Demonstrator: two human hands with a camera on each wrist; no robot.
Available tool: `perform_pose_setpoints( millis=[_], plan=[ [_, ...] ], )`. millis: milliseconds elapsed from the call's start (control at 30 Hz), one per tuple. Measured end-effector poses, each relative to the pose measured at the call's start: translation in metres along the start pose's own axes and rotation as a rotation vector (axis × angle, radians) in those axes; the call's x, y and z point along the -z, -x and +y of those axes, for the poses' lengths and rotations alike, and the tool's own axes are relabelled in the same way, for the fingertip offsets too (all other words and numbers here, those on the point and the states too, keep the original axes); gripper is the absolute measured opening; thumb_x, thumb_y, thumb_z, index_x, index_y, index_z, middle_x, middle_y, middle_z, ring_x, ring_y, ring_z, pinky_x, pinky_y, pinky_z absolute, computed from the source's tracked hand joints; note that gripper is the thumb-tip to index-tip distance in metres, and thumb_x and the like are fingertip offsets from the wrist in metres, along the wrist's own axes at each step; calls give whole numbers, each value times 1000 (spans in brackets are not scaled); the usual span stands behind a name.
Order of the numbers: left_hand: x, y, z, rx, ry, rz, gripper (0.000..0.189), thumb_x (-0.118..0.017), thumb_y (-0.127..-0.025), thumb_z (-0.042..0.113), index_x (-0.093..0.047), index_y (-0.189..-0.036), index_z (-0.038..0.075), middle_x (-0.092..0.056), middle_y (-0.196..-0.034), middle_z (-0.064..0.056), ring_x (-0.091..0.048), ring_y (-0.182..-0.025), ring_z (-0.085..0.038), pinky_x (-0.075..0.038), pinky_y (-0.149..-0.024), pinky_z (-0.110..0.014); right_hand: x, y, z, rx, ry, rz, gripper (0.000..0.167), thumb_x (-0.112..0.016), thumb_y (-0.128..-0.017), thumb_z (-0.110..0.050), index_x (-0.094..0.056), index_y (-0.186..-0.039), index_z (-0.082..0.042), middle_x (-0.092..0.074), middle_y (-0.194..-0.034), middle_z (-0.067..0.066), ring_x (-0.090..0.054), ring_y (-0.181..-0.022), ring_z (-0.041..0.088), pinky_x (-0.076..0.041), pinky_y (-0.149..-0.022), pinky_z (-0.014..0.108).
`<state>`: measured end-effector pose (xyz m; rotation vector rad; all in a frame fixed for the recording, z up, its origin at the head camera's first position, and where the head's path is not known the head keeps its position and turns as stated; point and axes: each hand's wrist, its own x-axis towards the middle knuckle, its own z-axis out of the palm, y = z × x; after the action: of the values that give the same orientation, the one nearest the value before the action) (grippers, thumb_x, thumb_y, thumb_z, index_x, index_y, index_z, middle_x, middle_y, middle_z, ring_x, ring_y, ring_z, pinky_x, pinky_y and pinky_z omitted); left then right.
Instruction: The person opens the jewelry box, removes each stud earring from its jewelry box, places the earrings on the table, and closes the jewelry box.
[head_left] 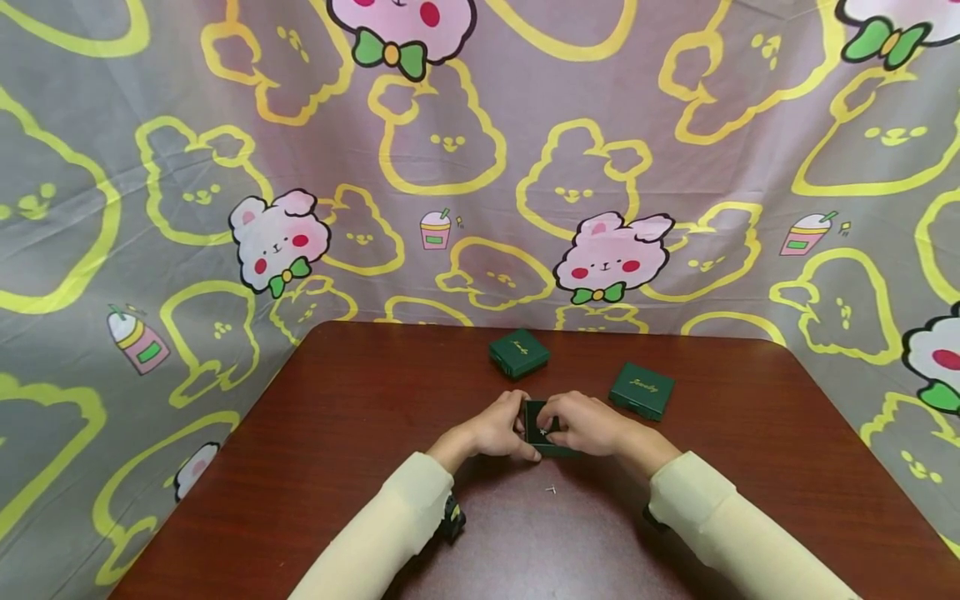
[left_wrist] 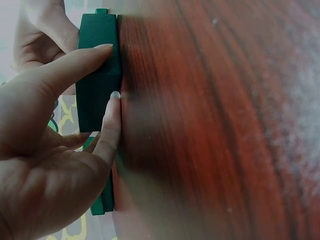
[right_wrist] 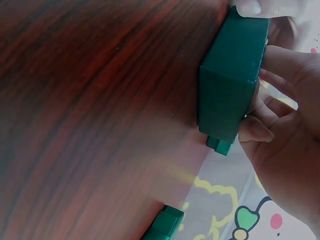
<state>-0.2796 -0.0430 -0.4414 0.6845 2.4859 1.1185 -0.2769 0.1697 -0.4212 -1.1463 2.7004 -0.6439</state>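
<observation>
Head view: the left hand (head_left: 495,427) grips an open green box (head_left: 557,451) on the worktop (head_left: 337,467); the right hand (head_left: 588,423) reaches into it. Left wrist: the thumb (left_wrist: 77,66) lies against the box. Right wrist: whether the right fingers (right_wrist: 286,62) pinch anything, I cannot tell.

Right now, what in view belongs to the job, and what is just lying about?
In the job:
left hand, gripping the open green box
right hand, reaching inside
tiny shiny piece there
loose shiny piece outside, probably

Apparently lying about:
left closed green box
right closed green box
</observation>
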Motion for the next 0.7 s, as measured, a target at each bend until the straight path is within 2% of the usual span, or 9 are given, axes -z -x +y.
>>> perform_pose_setpoints(
  millis=[400,700],
  plan=[
    [0,2,0,7,-2,3,71,-93,-72,12,-48,-126,1,-48,-113,-15,-51,-97,-22,-42,-81,-28,-4,-1,1,15,-5,46,11,-76,-87,-6,-75,-96,-12,-70,-92,-2,-57,-72,4,-49,-63,27],
    [0,3,2,25,13,0,74,-93,-72,11,-47,-129,2,-48,-114,-14,-52,-99,-22,-42,-82,-28,-8,-3,0,-14,7,71,12,-78,-87,-8,-73,-83,-19,-64,-81,-12,-55,-71,6,-48,-62,29]
  ],
)
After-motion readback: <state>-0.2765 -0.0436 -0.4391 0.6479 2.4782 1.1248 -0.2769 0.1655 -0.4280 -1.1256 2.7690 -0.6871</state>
